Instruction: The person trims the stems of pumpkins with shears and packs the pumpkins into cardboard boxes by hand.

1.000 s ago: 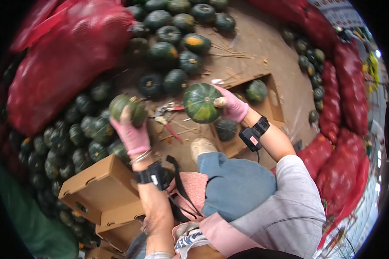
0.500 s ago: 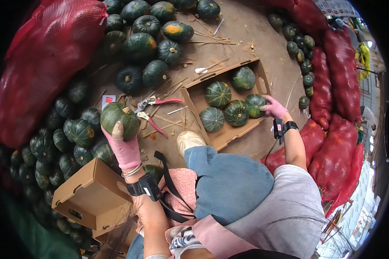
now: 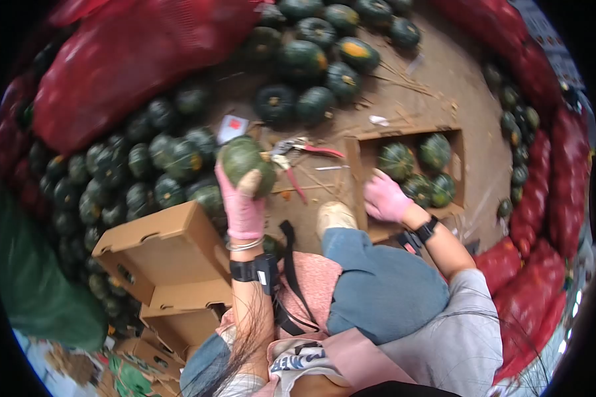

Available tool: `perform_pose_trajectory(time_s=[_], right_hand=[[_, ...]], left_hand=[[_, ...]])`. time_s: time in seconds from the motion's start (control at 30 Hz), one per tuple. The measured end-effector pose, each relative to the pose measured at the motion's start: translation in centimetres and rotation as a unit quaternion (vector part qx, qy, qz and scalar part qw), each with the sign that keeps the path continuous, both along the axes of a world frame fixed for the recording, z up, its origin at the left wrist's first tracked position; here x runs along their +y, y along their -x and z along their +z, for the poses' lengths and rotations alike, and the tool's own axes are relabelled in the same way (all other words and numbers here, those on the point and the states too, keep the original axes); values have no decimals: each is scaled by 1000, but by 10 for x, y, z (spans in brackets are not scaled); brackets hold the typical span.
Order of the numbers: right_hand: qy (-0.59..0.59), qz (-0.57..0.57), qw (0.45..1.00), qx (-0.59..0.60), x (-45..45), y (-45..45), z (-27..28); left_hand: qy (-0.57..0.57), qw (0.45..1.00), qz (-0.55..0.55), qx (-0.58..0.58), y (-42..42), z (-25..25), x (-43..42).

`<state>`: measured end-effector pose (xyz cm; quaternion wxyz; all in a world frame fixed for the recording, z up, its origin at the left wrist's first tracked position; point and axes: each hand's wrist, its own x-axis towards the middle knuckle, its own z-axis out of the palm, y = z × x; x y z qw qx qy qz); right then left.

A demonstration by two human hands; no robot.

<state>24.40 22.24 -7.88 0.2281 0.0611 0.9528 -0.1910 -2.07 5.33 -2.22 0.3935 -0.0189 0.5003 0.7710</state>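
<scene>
My left hand [image 3: 242,205], in a pink glove, is wrapped round a green pumpkin [image 3: 248,164], with the thumb across its front. My right hand [image 3: 386,197], also gloved in pink, is over the near left part of a cardboard box [image 3: 458,173]. Its fingers are bent, and what lies beneath them is hidden. Several green pumpkins [image 3: 396,161] sit in the box beside that hand. Between my hands, two pairs of red-handled clippers [image 3: 304,147] lie on the floor among cut stems.
Many pumpkins [image 3: 169,190] are piled at the left, others [image 3: 302,61] at the top. Red mesh sacks [image 3: 132,66] stand at the upper left and along the right [image 3: 563,178]. Open cardboard boxes [image 3: 172,255] are stacked at the lower left; a white-and-red card [image 3: 232,128] lies near the left pumpkin.
The pumpkin from my right hand was put in the box, and that hand then moved left to the box's near left part. My left hand keeps its pumpkin. The view has shifted.
</scene>
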Motion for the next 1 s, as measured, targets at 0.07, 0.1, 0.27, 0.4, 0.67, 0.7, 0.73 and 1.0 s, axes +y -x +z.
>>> perform_pose_trajectory(time_s=[0.07,0.1,0.27,0.4,0.67,0.7,0.73,1.0], right_hand=[[13,40,998,-51,1,-1,5],[4,27,997,-69,7,12,19],[72,-120,977,159,65,92,73],[20,6,978,207,69,179,74],[-133,1,991,11,35,294,7],[-143,-6,990,1,33,297,7],[-123,-12,992,6,35,296,10],[879,-252,394,90,55,202,33]], left_hand=[[-20,1000,14,-1,6,3,-1],[-8,999,-1,32,9,-3,-3],[234,881,-204,356,10,-14,-4],[311,724,-323,525,-13,-15,9],[410,577,-446,548,-24,-20,-1],[411,570,-446,555,-24,-21,-2],[412,563,-445,562,-23,-22,-4],[344,763,-264,480,-17,-14,1]])
